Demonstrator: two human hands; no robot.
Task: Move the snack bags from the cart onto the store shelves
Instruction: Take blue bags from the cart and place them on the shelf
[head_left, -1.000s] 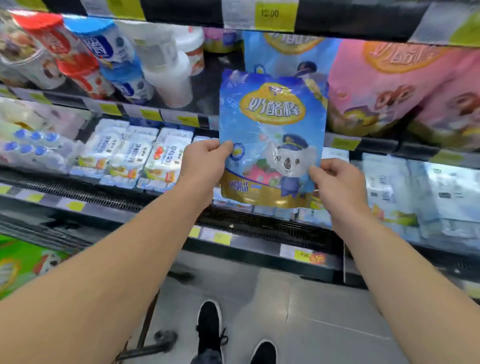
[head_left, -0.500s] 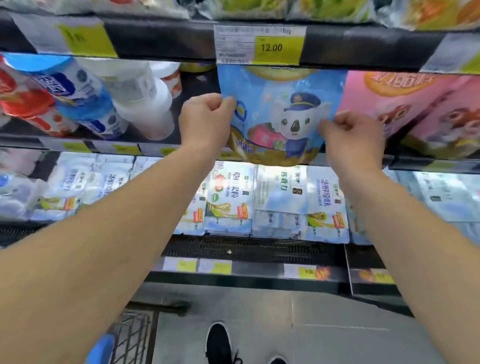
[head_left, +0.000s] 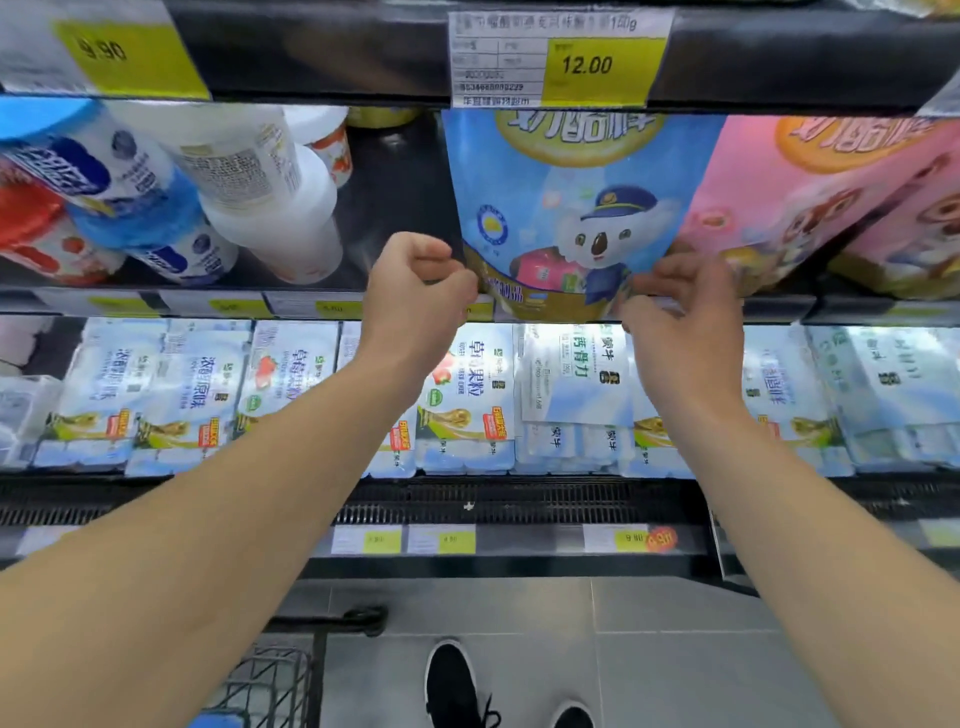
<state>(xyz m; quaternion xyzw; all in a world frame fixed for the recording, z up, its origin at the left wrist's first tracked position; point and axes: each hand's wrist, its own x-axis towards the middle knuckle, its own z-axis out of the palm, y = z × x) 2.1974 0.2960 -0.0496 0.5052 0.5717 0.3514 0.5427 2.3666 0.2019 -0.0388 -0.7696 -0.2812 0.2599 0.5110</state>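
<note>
Head view shows a blue bag with a koala in a cap standing upright on a shelf, under a yellow price tag that reads 12.00. The bag sits at the front edge of the shelf. The left hand is at the bag's lower left corner, with its fingers curled in and its thumb close to the bag's edge. I cannot tell if it pinches the bag or only touches it. The right hand is at the bag's lower right corner, and its bent fingers seem to pinch the bottom edge there. Just right of the blue bag stand pink bags, touching it. To the left there is a dark gap, and then white bottles and blue bottles lying tilted on the same shelf. One shelf lower, rows of pale blue and white packs stand side by side, behind both arms. Below them runs a black grille with small yellow tags under it. Near the bottom, on the grey floor, are two black shoes. A wire cart shows at the lower left, near the left arm.
</note>
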